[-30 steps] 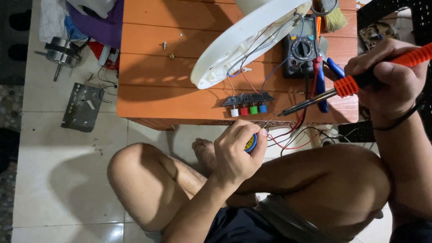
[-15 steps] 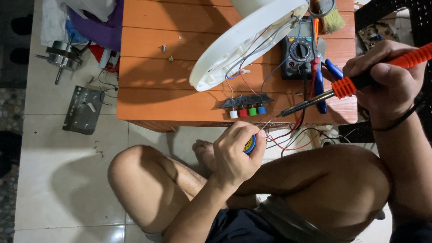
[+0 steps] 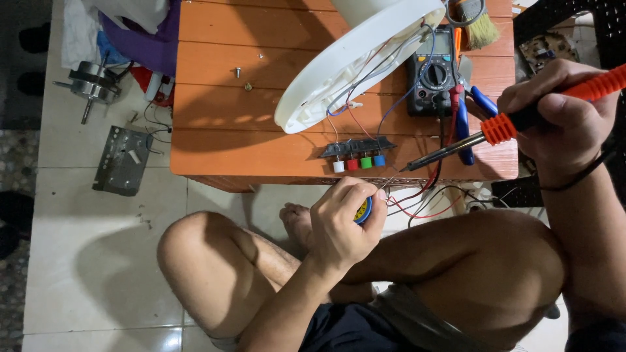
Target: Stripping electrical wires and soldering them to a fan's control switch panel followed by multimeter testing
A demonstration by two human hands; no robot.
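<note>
Since the earlier frame, we are barely shifting: our right hand [image 3: 561, 124] fingers are clamping the soldering iron [image 3: 515, 124], tip beyond them near the switch block [image 3: 357, 151] on the counter [image 3: 215, 130]; left hand [image 3: 342, 225] fingers are curling around the solder spool [image 3: 364, 210].

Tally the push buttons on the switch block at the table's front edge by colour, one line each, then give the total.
Push buttons on the switch block:
White button: 1
Red button: 1
Green button: 1
Blue button: 1
Total: 4
</note>
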